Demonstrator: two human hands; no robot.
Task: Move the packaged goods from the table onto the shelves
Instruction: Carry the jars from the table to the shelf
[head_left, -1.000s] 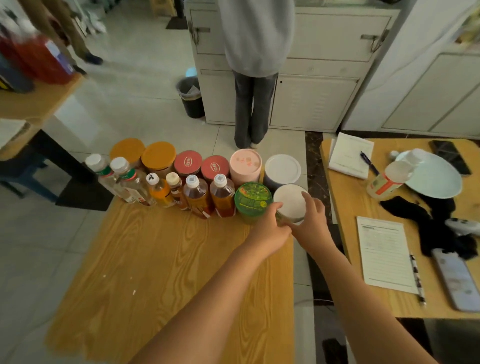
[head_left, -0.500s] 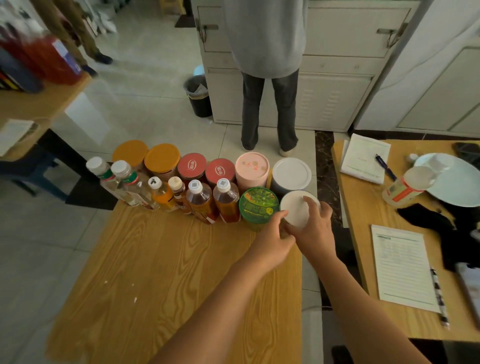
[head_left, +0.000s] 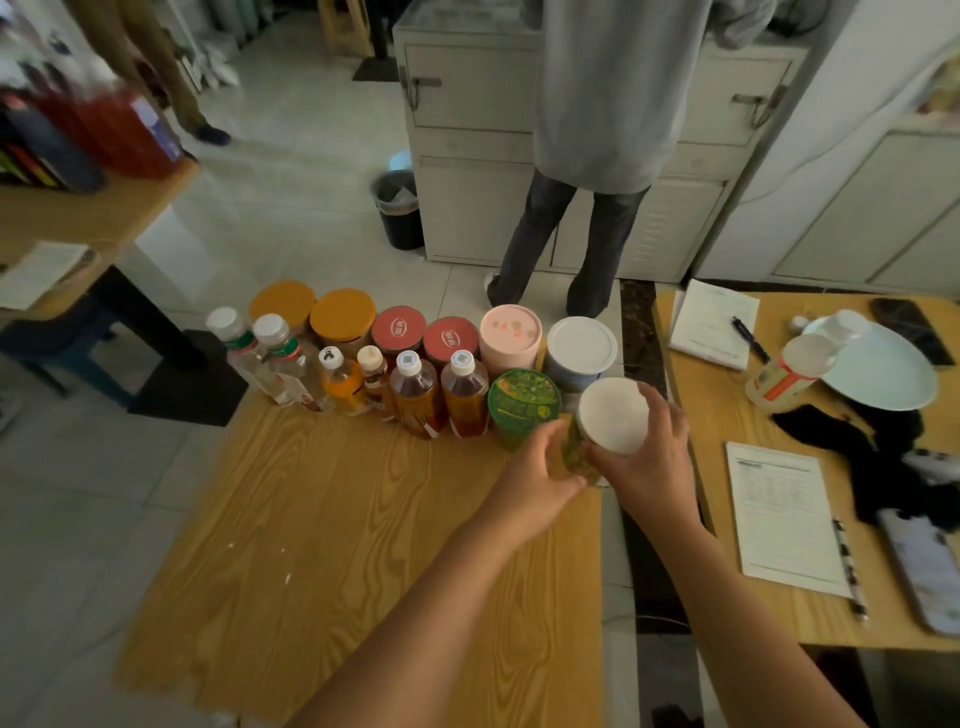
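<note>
- Looks down onto a wooden bench (head_left: 337, 519) with packaged goods lined in two rows along its far edge.
- Right hand (head_left: 652, 467) curled round a white-lidded can (head_left: 613, 415), fingers wrapped over its far side just under the lid.
- Left hand (head_left: 535, 483) on the can's left side, fingers bent against its green-and-yellow wall, thumb up near the rim.
- Can at the right end of the front row, tilted a little, just beside a green-lidded can (head_left: 523, 402); cannot tell whether its base touches the bench.
- Further left in the front row: two brown drink bottles (head_left: 415, 389), an orange drink bottle (head_left: 343, 379), two clear water bottles (head_left: 280, 353).
- Back row, left to right: two orange-lidded jars (head_left: 343, 314), two red-lidded jars (head_left: 399, 328), a pink-lidded tub (head_left: 510, 330), a grey tin (head_left: 582, 343).
- To the right, well apart, a second bench (head_left: 727, 405) with a pale plate (head_left: 883, 374) and a printed sheet (head_left: 784, 514).
- Beyond the bench, a person (head_left: 613, 104) in a grey top standing at white cabinets (head_left: 467, 104).
</note>
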